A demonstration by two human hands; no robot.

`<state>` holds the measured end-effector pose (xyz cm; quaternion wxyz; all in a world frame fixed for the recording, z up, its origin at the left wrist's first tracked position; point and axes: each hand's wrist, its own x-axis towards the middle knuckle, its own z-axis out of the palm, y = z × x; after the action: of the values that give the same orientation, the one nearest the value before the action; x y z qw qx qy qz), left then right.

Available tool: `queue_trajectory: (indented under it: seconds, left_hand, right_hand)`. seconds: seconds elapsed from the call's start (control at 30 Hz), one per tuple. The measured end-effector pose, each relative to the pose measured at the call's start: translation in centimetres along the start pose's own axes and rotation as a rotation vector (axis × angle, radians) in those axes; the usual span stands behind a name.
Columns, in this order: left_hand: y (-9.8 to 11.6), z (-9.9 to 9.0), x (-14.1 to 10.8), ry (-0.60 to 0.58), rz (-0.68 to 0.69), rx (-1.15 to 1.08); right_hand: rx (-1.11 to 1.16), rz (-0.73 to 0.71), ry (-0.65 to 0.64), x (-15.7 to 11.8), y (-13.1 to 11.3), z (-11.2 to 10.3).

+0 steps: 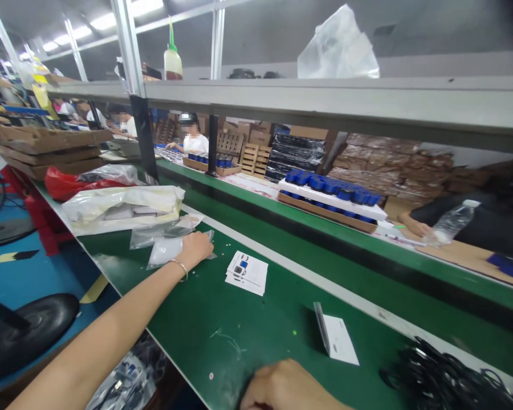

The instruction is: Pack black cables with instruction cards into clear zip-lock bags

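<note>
My left hand (196,249) reaches far along the green bench, its fingers curled over a small clear plastic bag (165,250) with something white inside. At the bottom edge, my right hand (286,387) is curled with the knuckles up; its fingertips and anything in them are hidden. Several printed leaflets (252,273) lie in a stack between the hands. Nearer to my right hand, a folded leaflet (340,340) stands partly open. Beyond my left hand lies a large plastic bag (123,205) with white packets showing through.
A heap of black cables (448,378) lies at the right. Trays of blue-topped items (329,191) stand across the bench, near a water bottle (455,222) and a co-worker's arm (419,224). A shelf (325,99) spans overhead. Cardboard trays (51,148) are stacked at left.
</note>
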<state>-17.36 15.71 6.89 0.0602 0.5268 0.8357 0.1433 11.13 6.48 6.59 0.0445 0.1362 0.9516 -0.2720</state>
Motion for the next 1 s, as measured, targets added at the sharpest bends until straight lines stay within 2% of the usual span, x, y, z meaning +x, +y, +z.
queue_trajectory:
  seconds: [0.13, 0.23, 0.33, 0.4, 0.5, 0.6, 0.83, 1.0]
  left_hand:
    - [-1.9, 0.1, -0.4, -0.048, 0.05, -0.071]
    - [-3.8, 0.2, -1.4, -0.08, 0.108, -0.168]
    - [-5.3, 0.8, -2.5, -0.082, 0.133, -0.287]
    - [-6.0, 1.3, -2.9, -0.069, 0.135, -0.367]
    - [-6.7, 1.9, -3.3, -0.029, 0.132, -0.484]
    - [-7.2, 2.2, -3.5, 0.019, 0.13, -0.589]
    - [-7.3, 2.5, -3.9, 0.132, 0.112, -0.741]
    - [-7.1, 2.8, -3.8, 0.113, 0.124, -0.713]
  right_hand:
    - [0.173, 0.094, 0.212, 3.8, -1.6, -4.2]
    - [0.237, 0.202, 0.364, 8.2, -1.2, -6.0]
    - [0.246, 0.292, 0.439, 13.5, 0.3, -6.5]
    - [0.253, 0.331, 0.427, 16.5, 1.4, -6.5]
    - [0.222, 0.372, 0.411, 19.5, 2.3, -6.3]
    - [0.147, 0.413, 0.42, 20.6, 2.3, -6.2]
    - [-0.044, 0.558, 0.469, 20.9, 0.4, -5.8]
    - [-0.068, 0.608, 0.426, 21.6, 0.5, -5.7]
